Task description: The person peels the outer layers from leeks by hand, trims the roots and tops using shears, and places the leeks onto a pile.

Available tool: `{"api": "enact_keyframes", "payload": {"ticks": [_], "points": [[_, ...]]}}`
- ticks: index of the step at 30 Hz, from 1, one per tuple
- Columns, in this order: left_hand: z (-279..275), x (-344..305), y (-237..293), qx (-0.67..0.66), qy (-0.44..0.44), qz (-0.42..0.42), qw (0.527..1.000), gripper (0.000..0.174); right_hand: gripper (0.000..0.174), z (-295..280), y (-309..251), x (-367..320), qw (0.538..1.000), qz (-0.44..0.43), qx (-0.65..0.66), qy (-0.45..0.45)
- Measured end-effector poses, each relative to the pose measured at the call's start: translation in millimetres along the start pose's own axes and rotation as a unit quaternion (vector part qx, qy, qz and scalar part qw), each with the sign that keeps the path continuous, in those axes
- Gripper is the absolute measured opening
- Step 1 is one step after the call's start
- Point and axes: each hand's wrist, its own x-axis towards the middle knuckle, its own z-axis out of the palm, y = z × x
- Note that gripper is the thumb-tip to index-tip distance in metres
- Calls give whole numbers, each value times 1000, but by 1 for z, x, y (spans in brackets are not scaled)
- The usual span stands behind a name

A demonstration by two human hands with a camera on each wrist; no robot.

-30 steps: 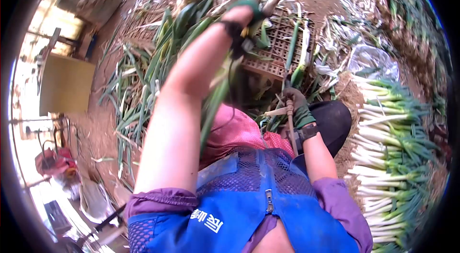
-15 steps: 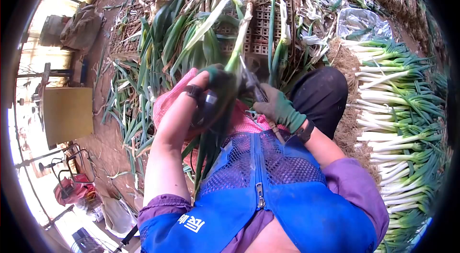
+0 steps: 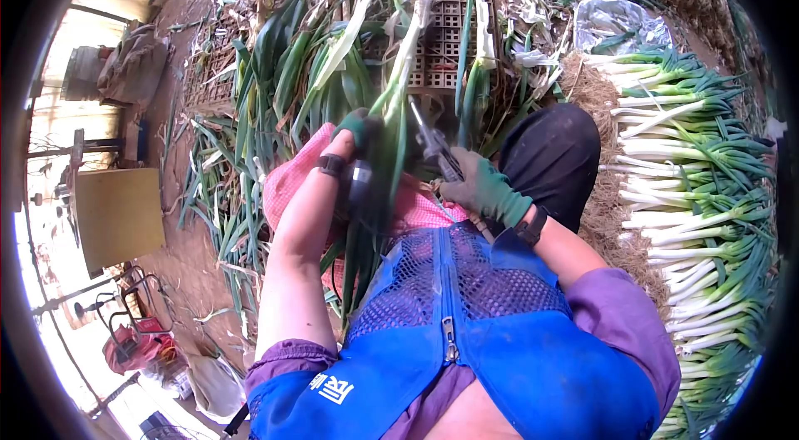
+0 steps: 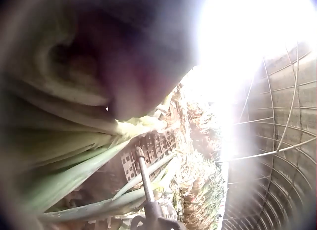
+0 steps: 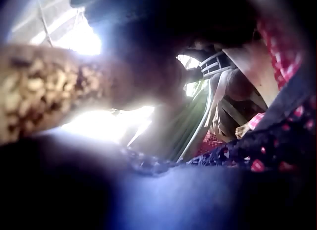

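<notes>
In the head view the left hand, in a green glove, grips a leek by its green leaves, the pale root end pointing up and away. The gloved right hand holds a tool with a dark handle and a thin metal nozzle, its tip close to the right side of the leek. The left wrist view shows the leek leaves at left and the metal nozzle beside them. The right wrist view is mostly dark, with leaves beyond the tool.
A brown plastic crate with more leeks on it stands ahead. Cleaned leeks lie in a long row at right, near a clear plastic bag. Loose green leaves cover the ground at left, near a yellowish board.
The left hand came back from over the crate with a leek toward the lap. The right hand rose with the tool beside it. Over the last half second, both hands barely moved.
</notes>
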Motion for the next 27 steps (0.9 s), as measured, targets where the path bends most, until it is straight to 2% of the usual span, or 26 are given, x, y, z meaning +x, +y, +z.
{"api": "enact_keyframes", "payload": {"ticks": [2, 5, 6, 7, 8, 9, 11, 12, 13, 14, 15, 17, 19, 21, 24, 25, 27], "points": [[-3, -3, 4, 31, 5, -13, 999, 40, 42, -2, -2, 10, 1000, 15, 9, -23], [-5, 7, 3, 146, 34, -36, 988, 40, 44, -1, 2, 38, 999, 31, 5, -29], [-1, 3, 5, 236, 133, 46, 962, 40, 46, 0, 5, 53, 999, 49, -3, -16], [6, -10, 12, 320, 230, 127, 910, 39, 49, 0, 8, 70, 998, 67, -10, -3], [12, -20, 23, 395, 321, 204, 836, 38, 51, 0, 11, 84, 996, 84, -17, 9], [9, -37, 54, 416, 259, 220, 843, 40, 48, 0, 18, 97, 996, 89, -12, 28], [14, -46, 82, 415, 135, 167, 884, 42, 43, 3, 28, 115, 993, 100, -1, 65], [18, -47, 89, 411, 72, 139, 898, 43, 44, 0, 19, 110, 994, 101, 19, 44], [22, -45, 93, 447, 34, 98, 888, 46, 45, -9, -1, 98, 994, 102, 37, 22], [23, -43, 92, 449, 31, 77, 890, 46, 47, -12, -13, 86, 993, 102, 55, 0], [26, -40, 89, 450, 29, 58, 890, 46, 46, -8, -9, 76, 997, 72, 4, 9], [31, -21, 71, 455, 22, 5, 890, 52, 46, -13, -20, 48, 996, 14, -39, -79], [25, -24, 71, 377, 0, -4, 926, 54, 46, -11, -16, 21, 993, 3, -38, -108], [21, -24, 69, 329, 1, 1, 944, 59, 46, -6, -7, 0, 996, 33, 3, -78], [17, -20, 67, 291, -20, -9, 956, 56, 44, -18, -14, -15, 997, 63, 19, -46], [18, -20, 68, 237, -23, 8, 971, 53, 42, -20, -11, -15, 995, 83, 37, -33], [19, -22, 67, 126, -28, 41, 991, 48, 44, -29, -20, -19, 997, 56, 50, 16]]}}
